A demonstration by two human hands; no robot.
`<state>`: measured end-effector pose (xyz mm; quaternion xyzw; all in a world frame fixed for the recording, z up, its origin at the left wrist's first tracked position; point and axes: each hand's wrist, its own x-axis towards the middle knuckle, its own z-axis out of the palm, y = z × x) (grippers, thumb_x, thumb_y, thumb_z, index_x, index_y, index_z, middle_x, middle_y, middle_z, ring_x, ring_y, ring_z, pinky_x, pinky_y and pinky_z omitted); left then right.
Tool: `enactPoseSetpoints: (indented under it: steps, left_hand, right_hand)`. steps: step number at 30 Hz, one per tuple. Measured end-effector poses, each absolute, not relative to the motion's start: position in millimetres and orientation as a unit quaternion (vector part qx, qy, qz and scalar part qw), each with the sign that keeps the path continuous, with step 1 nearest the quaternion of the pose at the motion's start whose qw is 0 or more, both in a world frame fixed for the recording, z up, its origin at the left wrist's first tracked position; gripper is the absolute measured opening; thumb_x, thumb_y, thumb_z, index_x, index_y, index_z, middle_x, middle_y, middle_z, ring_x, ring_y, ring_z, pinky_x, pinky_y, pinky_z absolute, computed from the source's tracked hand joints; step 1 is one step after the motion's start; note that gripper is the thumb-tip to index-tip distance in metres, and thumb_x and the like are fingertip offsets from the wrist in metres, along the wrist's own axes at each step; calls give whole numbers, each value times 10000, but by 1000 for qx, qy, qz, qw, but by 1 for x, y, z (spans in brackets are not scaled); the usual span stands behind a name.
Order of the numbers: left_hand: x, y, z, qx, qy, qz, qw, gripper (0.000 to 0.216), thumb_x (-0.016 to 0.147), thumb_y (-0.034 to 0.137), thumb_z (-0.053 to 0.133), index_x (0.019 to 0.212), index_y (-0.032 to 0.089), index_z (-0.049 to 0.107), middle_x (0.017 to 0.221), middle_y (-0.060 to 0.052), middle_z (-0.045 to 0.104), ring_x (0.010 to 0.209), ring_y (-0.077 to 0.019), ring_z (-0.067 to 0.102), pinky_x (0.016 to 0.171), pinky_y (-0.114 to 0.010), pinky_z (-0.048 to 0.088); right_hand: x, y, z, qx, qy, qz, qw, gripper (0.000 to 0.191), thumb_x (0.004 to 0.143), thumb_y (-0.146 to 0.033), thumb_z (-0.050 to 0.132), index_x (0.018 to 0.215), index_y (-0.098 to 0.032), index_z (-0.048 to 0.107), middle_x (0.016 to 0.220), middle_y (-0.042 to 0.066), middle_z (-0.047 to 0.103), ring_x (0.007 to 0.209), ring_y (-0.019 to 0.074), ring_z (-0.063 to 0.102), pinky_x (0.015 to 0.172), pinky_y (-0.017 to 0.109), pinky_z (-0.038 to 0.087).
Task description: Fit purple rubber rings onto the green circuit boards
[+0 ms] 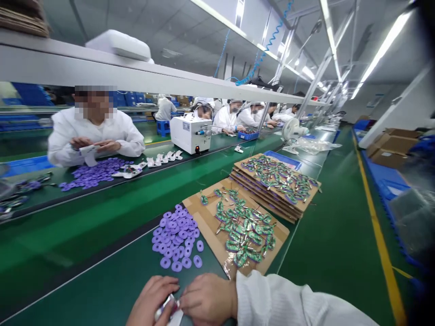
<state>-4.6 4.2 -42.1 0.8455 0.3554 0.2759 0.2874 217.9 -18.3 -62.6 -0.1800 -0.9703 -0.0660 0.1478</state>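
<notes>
At the bottom of the head view, my left hand (152, 299) is curled round a small white plastic housing (176, 318) with a shiny, reddish part inside. My right hand (208, 296) touches the same housing from the right, its fingers bent and pressed together on its edge. Both hands hide most of the piece. Just beyond them lies a loose heap of purple oval rings (175, 237). Right of the rings, green circuit boards (243, 226) with wires and small metal cylinders are spread on a cardboard sheet (197, 202).
More boards lie on stacked cardboard (265, 199) behind. A green conveyor belt (136, 199) runs across. Beyond it, a co-worker (98, 131) handles a white part beside purple rings. A white machine (190, 134), a blue tray (282, 159) and a fan (294, 130) stand farther off.
</notes>
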Motion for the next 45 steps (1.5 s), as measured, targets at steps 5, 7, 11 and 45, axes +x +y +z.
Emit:
enactPoseSetpoints:
  steps: [5,7,11,45]
  left_hand:
    - [-4,2,-38,842,377,279,268,216,902,306,518,861,224,713,890,-78,719,867,-223,651,801,-350,556]
    - [-7,6,-40,835,395,280,262,209,895,284,520,845,212,711,882,-76,711,878,-229,641,806,-361,540]
    - [-23,16,-38,811,455,284,235,237,887,321,524,868,194,722,921,-96,711,928,-265,631,867,-420,506]
    - [-63,31,-20,810,459,275,241,330,920,385,479,1139,197,639,1105,-105,654,1049,-243,606,914,-382,500]
  right_hand:
    - [210,-23,-66,-269,-933,-49,234,189,749,-266,511,868,-195,639,982,44,699,731,158,618,576,281,490]
    - [210,-25,-64,-291,-922,-15,256,205,726,-214,494,884,-188,622,915,47,688,731,152,613,608,262,481]
    - [209,-24,-58,-349,-896,39,273,238,738,-141,462,903,-193,625,875,39,661,750,141,625,638,231,475]
    - [279,160,53,-685,-622,217,312,241,982,-362,474,996,-140,569,807,18,621,737,130,616,724,274,510]
